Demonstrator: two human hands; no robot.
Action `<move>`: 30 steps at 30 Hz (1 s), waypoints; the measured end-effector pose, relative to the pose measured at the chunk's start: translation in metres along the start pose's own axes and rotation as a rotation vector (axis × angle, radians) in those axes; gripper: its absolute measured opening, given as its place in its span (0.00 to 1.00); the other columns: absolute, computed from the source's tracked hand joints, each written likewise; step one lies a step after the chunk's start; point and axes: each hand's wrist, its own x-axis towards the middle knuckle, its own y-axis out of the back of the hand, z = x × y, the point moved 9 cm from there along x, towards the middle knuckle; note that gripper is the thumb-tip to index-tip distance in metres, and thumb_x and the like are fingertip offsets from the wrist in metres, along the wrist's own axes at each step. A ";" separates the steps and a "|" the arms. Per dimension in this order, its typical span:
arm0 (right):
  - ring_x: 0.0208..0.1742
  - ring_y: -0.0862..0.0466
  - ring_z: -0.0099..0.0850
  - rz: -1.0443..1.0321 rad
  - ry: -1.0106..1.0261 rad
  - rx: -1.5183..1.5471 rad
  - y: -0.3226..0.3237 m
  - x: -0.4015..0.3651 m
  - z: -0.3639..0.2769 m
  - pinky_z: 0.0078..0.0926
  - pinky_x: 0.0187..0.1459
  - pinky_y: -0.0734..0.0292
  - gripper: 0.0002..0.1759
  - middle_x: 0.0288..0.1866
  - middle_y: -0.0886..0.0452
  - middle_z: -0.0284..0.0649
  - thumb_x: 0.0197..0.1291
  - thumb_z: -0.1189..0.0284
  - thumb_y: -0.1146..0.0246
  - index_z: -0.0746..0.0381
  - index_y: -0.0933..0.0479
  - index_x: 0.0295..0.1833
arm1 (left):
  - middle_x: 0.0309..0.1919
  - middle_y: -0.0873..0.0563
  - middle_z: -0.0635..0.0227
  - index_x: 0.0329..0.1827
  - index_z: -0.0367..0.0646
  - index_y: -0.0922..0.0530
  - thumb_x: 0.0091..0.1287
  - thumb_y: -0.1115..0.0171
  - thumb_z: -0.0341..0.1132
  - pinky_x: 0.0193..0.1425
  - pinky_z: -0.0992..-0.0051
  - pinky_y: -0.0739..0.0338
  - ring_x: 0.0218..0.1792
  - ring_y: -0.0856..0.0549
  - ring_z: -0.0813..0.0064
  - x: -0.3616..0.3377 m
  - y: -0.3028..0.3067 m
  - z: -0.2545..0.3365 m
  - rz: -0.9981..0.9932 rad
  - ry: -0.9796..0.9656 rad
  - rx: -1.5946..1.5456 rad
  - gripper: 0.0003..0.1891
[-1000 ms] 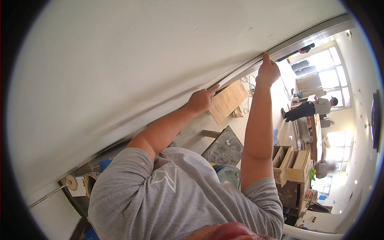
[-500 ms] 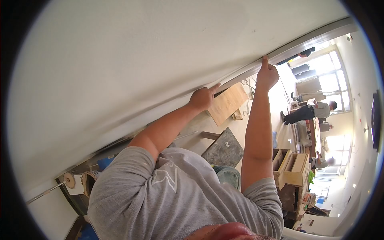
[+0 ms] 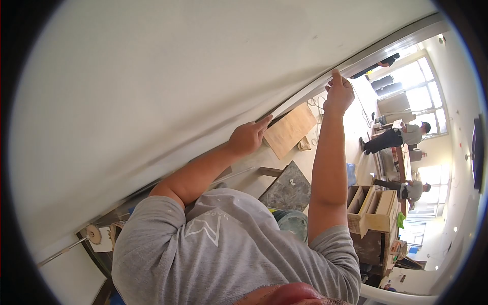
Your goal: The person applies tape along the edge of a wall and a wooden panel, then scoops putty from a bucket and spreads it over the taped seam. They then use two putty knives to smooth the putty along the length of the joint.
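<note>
Pale and smooth, a broad surface (image 3: 152,76) is spread across the upper left; along its edge a long light strip (image 3: 371,57) is seen, running up to the right; by the strip's lower part the left hand (image 3: 246,137) is held, fingers extended; farther up, the right hand (image 3: 339,96) is placed with one finger stretched to the strip and the others curled; whether either grip is closed on it cannot be told; beyond are seen a wooden board (image 3: 290,129), a dark slab (image 3: 287,188), open wooden boxes (image 3: 378,208) and two people (image 3: 406,136).
</note>
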 end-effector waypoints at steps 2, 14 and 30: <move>0.27 0.22 0.25 0.047 -0.016 0.002 0.001 -0.003 -0.003 0.22 0.30 0.23 0.18 0.28 0.21 0.37 0.61 0.64 0.26 0.69 0.19 0.37 | 0.29 0.15 0.56 0.74 0.55 0.28 0.74 0.43 0.33 0.37 0.56 0.20 0.30 0.15 0.54 0.002 -0.002 -0.002 -0.050 0.033 0.018 0.25; 0.42 0.16 0.35 0.114 0.073 -0.244 0.002 0.021 0.006 0.34 0.47 0.22 0.23 0.40 0.13 0.47 0.62 0.61 0.30 0.76 0.14 0.40 | 0.31 0.13 0.51 0.73 0.55 0.26 0.75 0.43 0.34 0.39 0.56 0.19 0.34 0.14 0.50 0.029 -0.026 -0.018 -0.099 0.076 -0.061 0.23; 0.39 0.15 0.38 0.123 0.080 -0.347 0.000 0.027 0.001 0.37 0.46 0.22 0.27 0.35 0.13 0.49 0.60 0.56 0.30 0.77 0.14 0.39 | 0.32 0.13 0.51 0.74 0.56 0.27 0.73 0.43 0.33 0.39 0.54 0.18 0.33 0.13 0.50 0.036 -0.033 -0.020 -0.124 0.091 -0.018 0.25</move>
